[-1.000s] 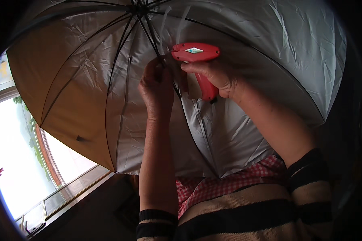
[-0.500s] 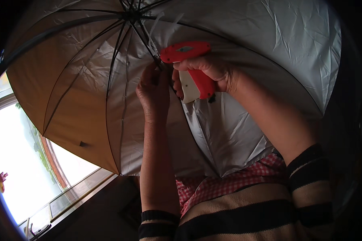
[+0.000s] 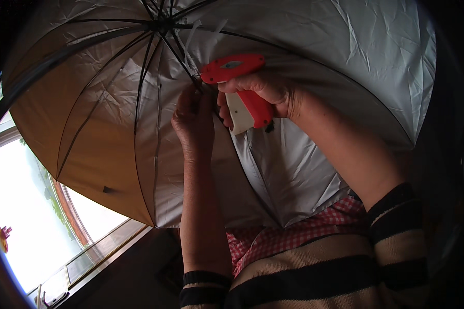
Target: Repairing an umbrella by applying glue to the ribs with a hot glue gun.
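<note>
The opened umbrella (image 3: 185,180) has its silver-grey inner side and black ribs facing me. My right hand (image 3: 263,92) is wrapped round the grip of a red and cream trigger gun (image 3: 233,68), its nose pointing left to a rib. Thin clear plastic strips (image 3: 192,44) stand up beside the nose. Just below that nose, the fingers of my left hand (image 3: 192,121) are pinched at a black umbrella rib (image 3: 183,62). The gun's tip nearly meets these fingertips; the exact contact is hidden in shadow.
The ribs meet at a black hub (image 3: 162,24) at the top. Beyond the canopy's left edge is a bright window (image 3: 26,206) with a light frame and a handle. The canopy's lower edge rests near a red checked cloth (image 3: 319,219) at my lap.
Both hands and the gun have shifted slightly left. The hub and the canopy's left side have moved a little in the view. Both grips look the same.
</note>
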Available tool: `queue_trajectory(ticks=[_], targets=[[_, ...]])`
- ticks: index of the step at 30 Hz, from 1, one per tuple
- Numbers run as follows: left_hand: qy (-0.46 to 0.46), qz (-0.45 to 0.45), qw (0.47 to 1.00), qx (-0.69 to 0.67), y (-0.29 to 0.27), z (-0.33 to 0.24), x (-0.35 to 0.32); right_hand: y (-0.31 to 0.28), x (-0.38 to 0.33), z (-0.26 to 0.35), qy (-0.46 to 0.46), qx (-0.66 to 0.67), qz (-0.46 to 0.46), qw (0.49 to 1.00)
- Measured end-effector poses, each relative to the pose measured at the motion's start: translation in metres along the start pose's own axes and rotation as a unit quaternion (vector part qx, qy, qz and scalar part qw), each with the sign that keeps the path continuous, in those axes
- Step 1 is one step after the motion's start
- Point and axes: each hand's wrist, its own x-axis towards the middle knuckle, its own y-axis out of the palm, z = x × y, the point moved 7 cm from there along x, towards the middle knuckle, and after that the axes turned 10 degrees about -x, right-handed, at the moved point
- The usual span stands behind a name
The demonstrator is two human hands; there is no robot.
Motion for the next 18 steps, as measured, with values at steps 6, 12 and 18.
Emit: queue_trajectory(ticks=[6,12,18], targets=[[0.025,-0.002,0.999,0.034,0.012,-0.004,0.000,-0.004,0.000,0.005,0.052,-0.005,0.022,0.998],[0.014,-0.021,1.000,0.013,0.016,0.001,0.002,-0.013,0.003,0.016,0.103,-0.144,-0.057,0.983],[0.133,-0.063,0.979,0.144,0.003,-0.021,-0.004,-0.004,-0.010,0.024,0.065,-0.180,-0.057,0.980]])
